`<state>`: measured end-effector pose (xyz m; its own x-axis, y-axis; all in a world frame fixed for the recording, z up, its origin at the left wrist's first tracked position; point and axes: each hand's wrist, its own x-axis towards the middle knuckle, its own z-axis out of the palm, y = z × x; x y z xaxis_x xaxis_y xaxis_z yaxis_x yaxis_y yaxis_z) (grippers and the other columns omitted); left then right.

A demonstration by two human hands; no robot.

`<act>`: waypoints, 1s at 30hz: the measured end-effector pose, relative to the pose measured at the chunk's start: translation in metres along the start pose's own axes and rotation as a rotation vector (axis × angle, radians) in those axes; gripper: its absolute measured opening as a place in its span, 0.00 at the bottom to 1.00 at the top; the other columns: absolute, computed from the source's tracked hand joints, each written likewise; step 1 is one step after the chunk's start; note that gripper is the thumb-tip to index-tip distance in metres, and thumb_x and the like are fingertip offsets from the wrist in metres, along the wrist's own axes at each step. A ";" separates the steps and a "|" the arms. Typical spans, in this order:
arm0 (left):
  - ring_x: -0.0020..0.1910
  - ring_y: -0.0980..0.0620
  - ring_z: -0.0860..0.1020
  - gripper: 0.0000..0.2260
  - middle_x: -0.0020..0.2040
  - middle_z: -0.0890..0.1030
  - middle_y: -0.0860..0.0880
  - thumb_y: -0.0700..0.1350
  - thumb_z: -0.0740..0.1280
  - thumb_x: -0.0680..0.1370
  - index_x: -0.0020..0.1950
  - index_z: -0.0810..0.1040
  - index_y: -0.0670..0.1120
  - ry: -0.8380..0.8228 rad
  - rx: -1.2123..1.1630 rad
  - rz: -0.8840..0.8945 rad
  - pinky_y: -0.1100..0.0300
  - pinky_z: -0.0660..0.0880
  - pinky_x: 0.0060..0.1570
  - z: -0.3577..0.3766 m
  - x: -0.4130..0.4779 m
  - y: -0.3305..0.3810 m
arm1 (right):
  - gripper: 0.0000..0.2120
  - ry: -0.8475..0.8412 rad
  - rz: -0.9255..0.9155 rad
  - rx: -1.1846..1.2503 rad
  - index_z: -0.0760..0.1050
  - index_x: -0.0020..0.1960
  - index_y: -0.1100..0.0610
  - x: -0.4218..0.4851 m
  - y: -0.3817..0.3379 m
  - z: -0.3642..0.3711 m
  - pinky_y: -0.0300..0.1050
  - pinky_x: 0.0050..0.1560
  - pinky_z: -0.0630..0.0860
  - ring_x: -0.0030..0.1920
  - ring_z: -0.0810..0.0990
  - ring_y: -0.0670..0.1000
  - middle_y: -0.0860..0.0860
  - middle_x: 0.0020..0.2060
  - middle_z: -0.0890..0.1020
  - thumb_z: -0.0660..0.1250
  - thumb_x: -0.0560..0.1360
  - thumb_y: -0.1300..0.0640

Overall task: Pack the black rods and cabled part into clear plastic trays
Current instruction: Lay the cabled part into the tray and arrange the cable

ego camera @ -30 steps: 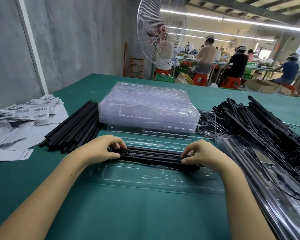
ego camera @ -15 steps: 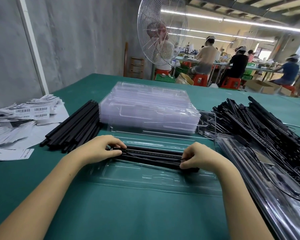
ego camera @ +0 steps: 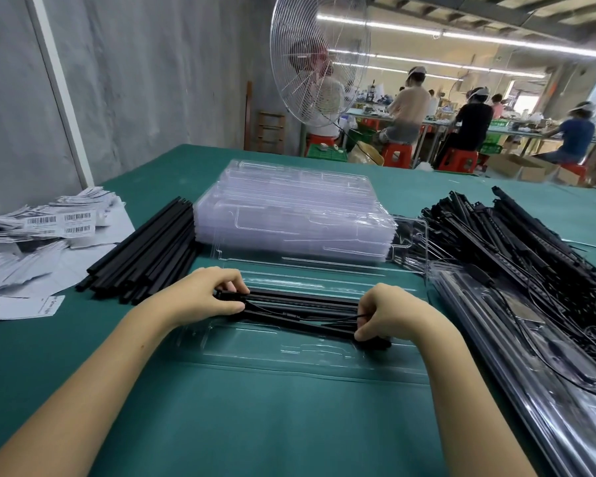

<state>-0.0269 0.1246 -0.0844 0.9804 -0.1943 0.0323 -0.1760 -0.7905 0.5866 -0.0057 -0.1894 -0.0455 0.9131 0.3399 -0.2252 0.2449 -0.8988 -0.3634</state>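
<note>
Black rods (ego camera: 300,306) (cable among them): left hand (ego camera: 200,294) grips one end, right hand (ego camera: 389,313) the other. Clear tray (ego camera: 272,342) beneath both hands.

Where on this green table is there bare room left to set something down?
Bare green cloth lies on the near side of the open tray, and again beyond the tray stack. Crowded: paper labels and loose rods left, cabled parts and filled trays right.
</note>
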 end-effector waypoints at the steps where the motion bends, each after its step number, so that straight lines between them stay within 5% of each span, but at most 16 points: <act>1: 0.54 0.59 0.73 0.06 0.50 0.78 0.56 0.52 0.71 0.73 0.45 0.77 0.63 -0.009 0.014 -0.006 0.57 0.72 0.55 -0.001 0.001 0.000 | 0.09 0.004 0.001 -0.010 0.75 0.34 0.53 0.000 0.000 0.000 0.33 0.25 0.68 0.24 0.72 0.44 0.45 0.24 0.75 0.75 0.66 0.58; 5: 0.53 0.58 0.74 0.07 0.50 0.77 0.56 0.51 0.71 0.73 0.45 0.77 0.63 -0.016 0.071 -0.016 0.59 0.72 0.53 -0.002 0.001 0.005 | 0.09 0.018 0.004 0.003 0.75 0.32 0.53 -0.001 0.001 -0.001 0.33 0.25 0.69 0.22 0.71 0.42 0.43 0.18 0.73 0.75 0.66 0.57; 13: 0.55 0.58 0.73 0.09 0.53 0.76 0.60 0.52 0.68 0.76 0.56 0.80 0.56 0.040 0.290 0.004 0.57 0.71 0.59 0.001 0.001 0.015 | 0.11 0.003 -0.067 0.257 0.78 0.31 0.55 -0.014 0.007 -0.013 0.33 0.25 0.69 0.24 0.75 0.43 0.48 0.24 0.79 0.72 0.71 0.54; 17: 0.52 0.60 0.72 0.10 0.51 0.75 0.60 0.51 0.69 0.76 0.57 0.80 0.55 0.023 0.255 -0.004 0.60 0.70 0.57 0.000 0.001 0.016 | 0.12 0.229 -0.159 0.475 0.80 0.34 0.54 -0.019 0.007 -0.022 0.32 0.22 0.65 0.20 0.67 0.42 0.50 0.23 0.78 0.68 0.74 0.50; 23: 0.51 0.58 0.73 0.08 0.49 0.74 0.61 0.49 0.70 0.75 0.54 0.80 0.55 0.024 0.191 0.006 0.63 0.67 0.50 0.000 0.000 0.016 | 0.13 0.564 -0.115 0.355 0.77 0.29 0.52 -0.011 0.005 -0.018 0.30 0.24 0.63 0.22 0.69 0.40 0.42 0.18 0.72 0.72 0.71 0.50; 25: 0.50 0.59 0.73 0.07 0.49 0.75 0.61 0.48 0.70 0.75 0.53 0.80 0.56 0.021 0.164 0.014 0.63 0.67 0.50 -0.001 0.000 0.015 | 0.14 0.663 -0.073 0.314 0.74 0.29 0.49 -0.008 0.005 -0.016 0.37 0.28 0.64 0.25 0.71 0.40 0.41 0.20 0.73 0.73 0.70 0.50; 30: 0.48 0.66 0.72 0.14 0.50 0.75 0.64 0.42 0.68 0.77 0.49 0.77 0.64 -0.003 0.092 0.027 0.71 0.67 0.48 -0.004 -0.001 0.010 | 0.08 0.570 0.013 0.208 0.78 0.35 0.51 -0.005 0.010 -0.013 0.37 0.33 0.69 0.33 0.75 0.41 0.41 0.29 0.76 0.70 0.73 0.53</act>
<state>-0.0293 0.1191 -0.0750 0.9750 -0.2176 0.0443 -0.2095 -0.8352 0.5084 -0.0037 -0.2034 -0.0360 0.9604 0.0756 0.2681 0.2161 -0.8097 -0.5456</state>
